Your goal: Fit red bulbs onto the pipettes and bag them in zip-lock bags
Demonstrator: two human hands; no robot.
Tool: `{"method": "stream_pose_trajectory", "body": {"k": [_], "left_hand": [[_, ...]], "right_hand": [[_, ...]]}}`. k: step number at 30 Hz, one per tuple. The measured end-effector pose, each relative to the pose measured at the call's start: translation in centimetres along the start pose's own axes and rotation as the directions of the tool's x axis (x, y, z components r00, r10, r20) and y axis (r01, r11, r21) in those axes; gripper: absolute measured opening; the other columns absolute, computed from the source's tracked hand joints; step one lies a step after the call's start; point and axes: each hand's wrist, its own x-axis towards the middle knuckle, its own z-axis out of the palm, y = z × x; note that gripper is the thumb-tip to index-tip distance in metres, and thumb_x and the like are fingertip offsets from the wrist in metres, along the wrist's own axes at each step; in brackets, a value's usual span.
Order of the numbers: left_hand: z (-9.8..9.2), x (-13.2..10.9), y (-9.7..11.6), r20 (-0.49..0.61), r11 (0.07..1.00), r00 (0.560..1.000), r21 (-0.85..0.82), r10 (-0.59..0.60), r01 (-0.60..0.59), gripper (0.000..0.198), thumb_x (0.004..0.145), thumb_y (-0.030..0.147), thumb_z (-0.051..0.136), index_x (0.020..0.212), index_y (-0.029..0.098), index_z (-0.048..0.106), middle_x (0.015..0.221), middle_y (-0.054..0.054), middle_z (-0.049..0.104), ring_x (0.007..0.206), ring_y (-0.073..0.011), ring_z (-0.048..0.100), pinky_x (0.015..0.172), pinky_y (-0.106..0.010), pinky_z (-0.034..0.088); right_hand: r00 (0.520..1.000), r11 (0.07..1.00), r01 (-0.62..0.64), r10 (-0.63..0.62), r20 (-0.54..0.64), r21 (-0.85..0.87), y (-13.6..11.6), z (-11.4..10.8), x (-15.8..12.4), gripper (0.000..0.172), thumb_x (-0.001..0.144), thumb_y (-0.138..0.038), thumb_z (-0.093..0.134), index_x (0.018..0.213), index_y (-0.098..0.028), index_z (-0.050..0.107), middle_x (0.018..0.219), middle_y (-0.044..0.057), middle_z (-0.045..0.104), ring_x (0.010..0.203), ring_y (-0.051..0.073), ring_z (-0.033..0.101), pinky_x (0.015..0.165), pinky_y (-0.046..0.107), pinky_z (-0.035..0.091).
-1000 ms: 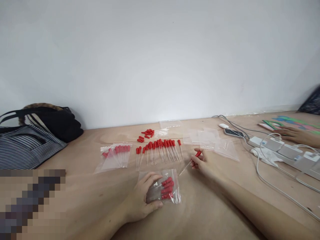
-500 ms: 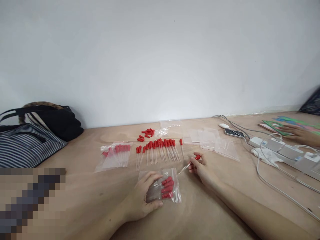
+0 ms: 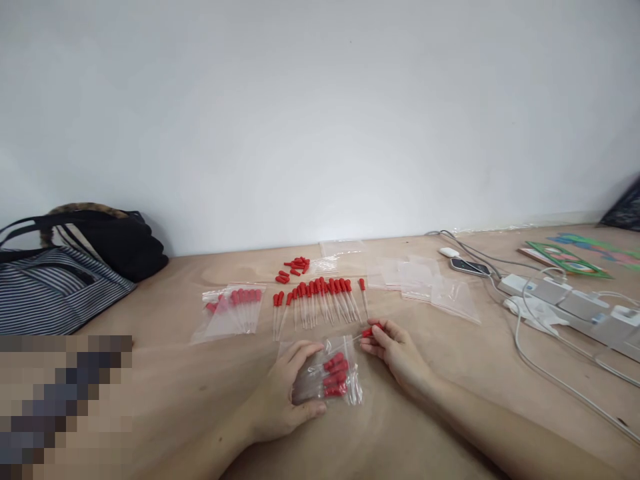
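Observation:
My left hand (image 3: 287, 393) has its thumb and fingers apart, resting on a clear zip bag (image 3: 356, 390) that holds several red-capped droppers (image 3: 336, 379). Between the closed fingers of my right hand (image 3: 393, 350) is a red-capped dropper (image 3: 371, 331); its thin glass tip points left, at the bag's opening. I cannot tell how far the tip reaches inside. Beyond the bag lies a row of red-capped droppers (image 3: 320, 300). Filled clear bags (image 3: 233, 313) lie to the left of the row.
Loose red caps (image 3: 295, 267) lie behind the row. Flat clear bags (image 3: 417, 280) are at the right back. Farther right are a phone-like device (image 3: 469, 267), a white power strip (image 3: 575, 303) with cables and a green-edged board (image 3: 570, 259). A striped bag (image 3: 55, 290) stands left.
My right hand has moved left with the dropper, bringing its tip to the bag's opening. My left hand stays in place. Another person's hand at the far right has gone out of view.

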Motion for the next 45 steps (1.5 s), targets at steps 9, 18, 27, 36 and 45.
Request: {"method": "stream_pose_trajectory", "body": {"k": [9,18,27,36,45], "left_hand": [[0.1,0.0,0.3,-0.040,1.000,0.999,-0.012,-0.007,0.007,0.061,0.062,0.027,0.064,0.117,0.025,0.037,0.119,-0.006,0.043,0.108,-0.0252,0.043,0.091,-0.039,0.035],[0.0,0.0,0.2,-0.025,1.000,1.000,-0.001,-0.005,0.005,0.061,0.062,0.027,0.065,0.116,0.025,0.037,0.118,-0.006,0.042,0.107,-0.0250,0.043,0.090,-0.039,0.035],[0.0,0.0,0.4,-0.017,0.999,1.000,-0.043,0.007,-0.008,0.061,0.062,0.026,0.064,0.117,0.026,0.038,0.118,-0.006,0.043,0.106,-0.0251,0.044,0.090,-0.040,0.035],[-0.9,0.1,0.6,-0.038,1.000,0.999,-0.016,0.013,-0.014,0.060,0.062,0.027,0.064,0.116,0.027,0.039,0.119,-0.005,0.044,0.107,-0.0256,0.043,0.091,-0.040,0.035],[-0.4,0.3,-0.5,-0.018,1.000,1.000,-0.015,0.007,-0.007,0.058,0.062,0.024,0.064,0.115,0.024,0.040,0.117,-0.005,0.045,0.107,-0.0231,0.044,0.091,-0.037,0.035]], "right_hand": [[0.994,0.979,-0.020,0.041,0.101,-0.204,-0.2,1.1,-0.5,0.036,0.051,-0.034,0.073,0.068,-0.014,0.049,0.051,-0.004,0.058,0.041,0.006,0.053,0.043,0.019,0.045],[0.958,0.919,-0.090,0.185,0.219,-0.383,-0.4,1.9,0.0,0.025,0.056,-0.028,0.069,0.069,-0.013,0.053,0.040,-0.007,0.054,0.035,0.006,0.051,0.036,0.015,0.041],[0.969,0.883,-0.105,0.194,0.153,-0.457,0.3,3.0,1.3,0.015,0.061,-0.018,0.064,0.064,-0.012,0.051,0.036,-0.006,0.052,0.027,0.005,0.045,0.027,0.013,0.031],[0.962,0.820,-0.119,0.235,0.139,-0.560,-0.5,2.4,1.7,0.021,0.063,-0.010,0.056,0.083,-0.014,0.050,0.045,-0.011,0.050,0.023,0.002,0.039,0.022,0.012,0.022],[0.898,0.735,-0.068,0.340,0.279,-0.675,-1.3,2.2,1.8,0.008,0.061,-0.015,0.064,0.062,-0.013,0.056,0.037,-0.009,0.046,0.026,0.002,0.039,0.025,0.012,0.027]]}}
